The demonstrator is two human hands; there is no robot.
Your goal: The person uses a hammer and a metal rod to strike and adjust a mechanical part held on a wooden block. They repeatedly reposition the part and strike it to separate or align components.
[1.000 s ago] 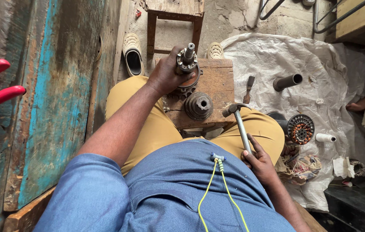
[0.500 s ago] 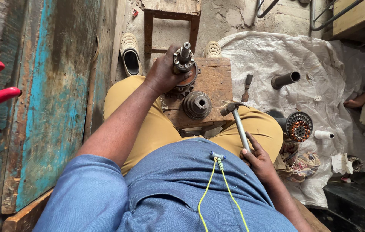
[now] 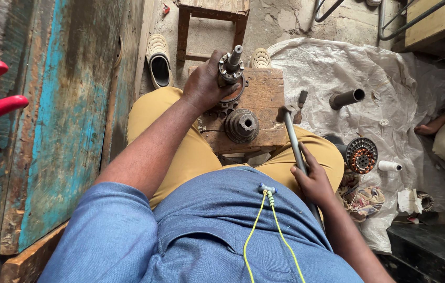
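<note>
I sit with a small wooden block table (image 3: 264, 89) between my knees. My left hand (image 3: 201, 84) grips a metal rotor shaft with a flanged hub (image 3: 231, 65), held upright on the far left part of the block. A dark round metal housing (image 3: 242, 126) sits on the block near its front edge. My right hand (image 3: 314, 181) is closed around the grey handle of a hammer (image 3: 293, 136), whose head rests at the block's right edge. A small chisel-like tool (image 3: 301, 105) lies just right of the block.
A white sheet (image 3: 369, 68) covers the floor at right, with a metal pipe (image 3: 347, 98), a copper-wound stator (image 3: 361, 155) and a white roll (image 3: 390, 166) on it. Another person's foot (image 3: 432, 126) is at far right. A wooden stool (image 3: 212, 21) and a shoe (image 3: 158, 60) lie ahead.
My left hand keeps its hold on the shaft, which has barely shifted. The hammer's head has moved slightly toward the block's right edge.
</note>
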